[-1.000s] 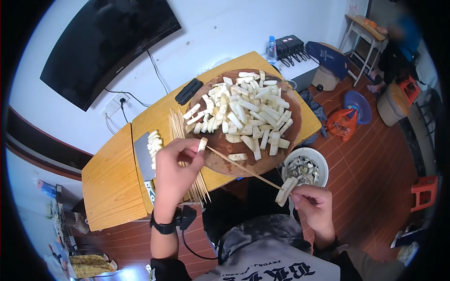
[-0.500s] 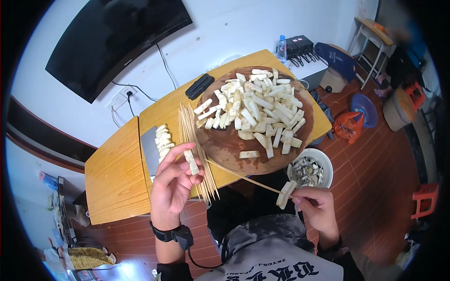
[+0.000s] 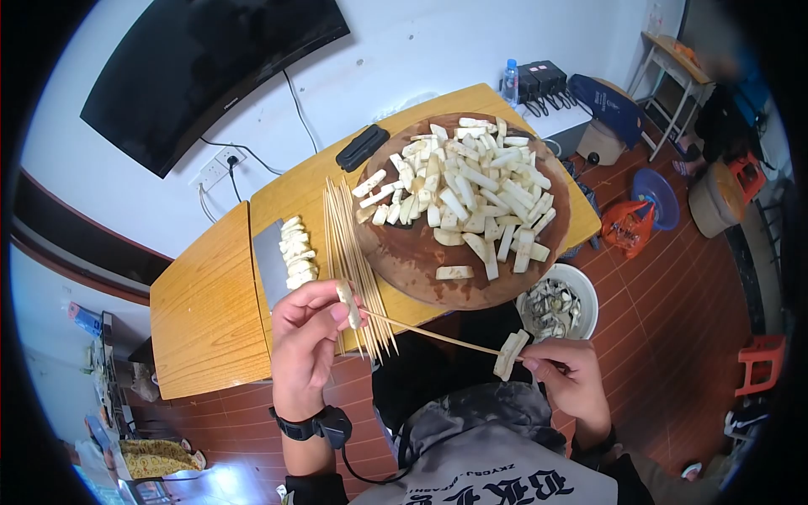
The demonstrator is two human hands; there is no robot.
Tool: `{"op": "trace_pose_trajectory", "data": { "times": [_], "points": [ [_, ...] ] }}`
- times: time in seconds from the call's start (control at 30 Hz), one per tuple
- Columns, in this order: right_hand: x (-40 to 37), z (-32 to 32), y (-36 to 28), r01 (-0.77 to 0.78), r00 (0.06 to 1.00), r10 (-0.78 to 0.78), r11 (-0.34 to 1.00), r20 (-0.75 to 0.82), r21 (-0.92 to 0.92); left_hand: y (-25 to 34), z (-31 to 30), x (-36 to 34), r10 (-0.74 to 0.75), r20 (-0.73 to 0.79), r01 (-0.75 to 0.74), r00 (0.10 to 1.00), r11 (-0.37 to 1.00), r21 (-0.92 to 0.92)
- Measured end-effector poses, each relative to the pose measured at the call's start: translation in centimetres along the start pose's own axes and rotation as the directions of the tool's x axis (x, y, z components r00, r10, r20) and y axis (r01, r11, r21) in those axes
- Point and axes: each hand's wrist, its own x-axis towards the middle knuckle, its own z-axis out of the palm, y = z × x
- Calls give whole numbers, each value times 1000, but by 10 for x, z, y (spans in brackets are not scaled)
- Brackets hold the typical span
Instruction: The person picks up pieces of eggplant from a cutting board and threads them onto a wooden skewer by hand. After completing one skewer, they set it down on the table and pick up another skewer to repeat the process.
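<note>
Between thumb and fingers, my left hand (image 3: pixel 310 341) pinches a pale strip of what looks like peeled eggplant (image 3: pixel 348 305). My right hand (image 3: pixel 568 373) grips one end of a bamboo skewer (image 3: pixel 429 334), which slants across in front of me. Close to the right fingers, pale threaded strips (image 3: pixel 510 354) sit on the skewer. The skewer's far tip is right at the strip in my left hand. Beyond the hands, many cut strips (image 3: pixel 480 181) are heaped on a round wooden board (image 3: pixel 404 269). Loose skewers (image 3: pixel 349 252) lie in a bundle left of the board.
A row of finished skewered pieces (image 3: pixel 297 252) rests on a grey sheet (image 3: pixel 269 257) on the wooden table (image 3: pixel 206 320). A black case (image 3: pixel 363 148) lies behind the board. Below the table's right side, a white bucket (image 3: pixel 589 295) holds peelings. Another person (image 3: pixel 728 118) is at far right.
The skewer's tip has come up to the strip in my left hand, and that strip has turned more edge-on. My left hand has dropped slightly; the right has barely moved.
</note>
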Motion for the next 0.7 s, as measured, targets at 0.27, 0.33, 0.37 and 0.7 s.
{"op": "trace_pose_trajectory", "data": {
  "times": [0.27, 0.33, 0.37, 0.7],
  "points": [
    [2, -1, -1, 49, 998, -48, 998, 30, -38, 5, -3, -4, 43, 63, -50, 997, 991, 122],
    [1, -1, 0, 58, 998, -56, 997, 33, -52, 5, -6, -5, 45, 74, -54, 996, 990, 132],
    [1, -2, 1, 62, 998, -60, 996, 35, -59, 5, -7, -5, 46, 80, -56, 996, 989, 133],
    [1, -2, 0, 71, 997, -68, 996, 39, -62, 9, -8, -7, 29, 113, -48, 993, 984, 170]
  ]
}}
